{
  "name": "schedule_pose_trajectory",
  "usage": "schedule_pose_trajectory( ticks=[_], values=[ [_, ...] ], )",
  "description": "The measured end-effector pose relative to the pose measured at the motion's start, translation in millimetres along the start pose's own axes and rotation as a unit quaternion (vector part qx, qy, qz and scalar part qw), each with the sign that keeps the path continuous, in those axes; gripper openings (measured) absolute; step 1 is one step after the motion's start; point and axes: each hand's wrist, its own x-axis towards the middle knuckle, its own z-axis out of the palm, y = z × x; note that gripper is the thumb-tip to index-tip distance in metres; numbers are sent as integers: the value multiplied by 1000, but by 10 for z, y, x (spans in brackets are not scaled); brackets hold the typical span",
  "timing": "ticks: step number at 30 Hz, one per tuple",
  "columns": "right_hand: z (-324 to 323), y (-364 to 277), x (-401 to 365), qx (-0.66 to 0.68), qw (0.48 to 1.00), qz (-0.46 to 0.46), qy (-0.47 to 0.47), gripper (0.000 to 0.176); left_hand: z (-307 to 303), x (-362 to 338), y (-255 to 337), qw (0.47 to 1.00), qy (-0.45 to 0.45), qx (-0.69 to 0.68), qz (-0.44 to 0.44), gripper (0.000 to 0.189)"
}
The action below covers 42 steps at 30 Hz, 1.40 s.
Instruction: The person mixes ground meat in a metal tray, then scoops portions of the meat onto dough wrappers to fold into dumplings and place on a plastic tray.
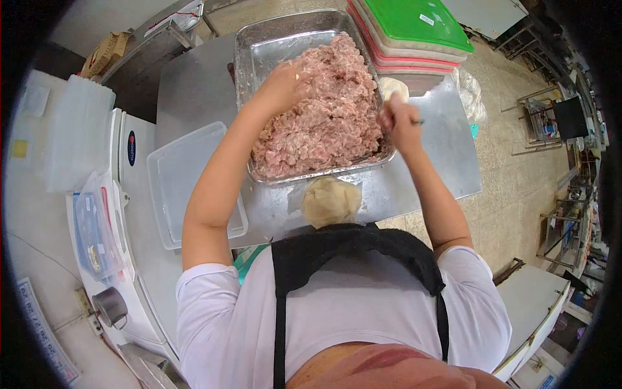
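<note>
Your apron (350, 243) is plain black over a plain white shirt (363, 298). In front of you, the ground meat (317, 110) is mottled pink, with paler whitish flecks and darker reddish patches. The tray (256, 61) is silver, and the tabletop (447, 142) a silvery grey. To your right, the top lid (421, 24) is bright green with a white label (426, 19), above red-pink rims (414, 63). To your left, the empty container (188, 181) is clear and colourless; the dough-like ball (332, 200) near you is pale yellow-beige.
</note>
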Motion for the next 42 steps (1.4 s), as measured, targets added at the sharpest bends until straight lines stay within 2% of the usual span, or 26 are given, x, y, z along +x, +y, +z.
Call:
schedule_pose_trajectory(
  ticks=[2, 3, 5, 6, 8, 9, 10, 12, 14, 16, 17, 19, 20, 22, 24, 25, 27, 31, 33, 34, 36, 38, 39, 40, 42],
  values=[
    [-39, -141, 245, 201, 980, 0, -16, 51, -123, -146, 67, 998, -36, 46, -12, 41],
    [13, -239, 329, 200, 979, 0, -20, 51, -183, -200, 129, 998, -34, 46, -16, 41],
    [164, -379, 441, 128, 991, 8, 36, 51, -262, -280, 247, 996, -61, 1, -69, 40],
    [200, -240, 439, 128, 991, 8, 35, 51, -242, -320, 235, 996, -61, 1, -70, 40],
    [324, 350, 395, 3, 999, 30, 41, 48, -163, -415, 157, 999, -12, -18, -29, 38],
    [303, 652, 370, 2, 1000, 15, 11, 47, -112, -473, 117, 999, -14, -19, -31, 38],
    [268, 649, 448, 3, 1000, 7, 4, 47, -119, -481, 39, 999, -2, 5, -44, 37],
    [237, 658, 316, -32, 997, 69, -20, 52, -123, -654, 9, 998, -4, 22, -61, 36],
    [211, -14, 382, 14, 997, 67, -19, 55, -280, -704, 46, 993, -18, 5, -120, 36],
    [149, -350, 435, 159, 984, 83, 21, 58, -257, -705, 37, 990, -44, 18, -131, 39],
    [193, -424, 475, 159, 984, 84, 17, 58, -250, -698, 36, 987, -70, 34, -139, 43],
    [397, -517, 600, 289, 954, 11, -80, 62, -266, -606, 266, 984, -85, 55, -144, 48],
    [560, -397, 612, 288, 954, 12, -85, 62, -252, -562, 370, 981, -104, 75, -144, 53],
    [868, 51, 507, 198, 974, 108, -37, 63, -6, -501, 319, 979, -121, 87, -141, 56],
    [896, 152, 230, 243, 945, 200, -84, 61, 56, -459, 297, 976, -134, 103, -140, 59],
    [857, 229, 124, 243, 945, 202, -88, 61, 39, -477, 326, 979, -137, 86, -127, 58],
    [628, 347, -34, 161, 967, 131, -145, 54, 4, -525, 408, 981, -140, 66, -116, 58],
    [356, 126, -148, 130, 963, 169, -166, 53, -32, -649, 509, 983, -138, 79, -97, 53],
    [307, -188, -32, 246, 954, 145, -90, 53, -47, -677, 485, 983, -141, 72, -90, 52],
    [268, -315, 60, 244, 955, 145, -89, 53, -73, -669, 487, 982, -144, 73, -93, 50],
    [200, -447, 307, 303, 942, 60, -129, 56, -49, -626, 474, 982, -145, 75, -96, 49],
    [266, -419, 363, 261, 959, 45, -99, 58, 77, -574, 431, 994, -50, 68, -73, 46],
    [284, -384, 403, 218, 973, 31, -69, 60, 108, -540, 445, 994, -51, 68, -71, 46],
    [240, 53, 401, 167, 983, 64, -40, 61, 134, -490, 472, 995, -45, 57, -64, 45],
    [148, 87, 270, 323, 937, 108, -74, 60, 164, -348, 546, 997, -36, 47, -54, 45]
  ],
)
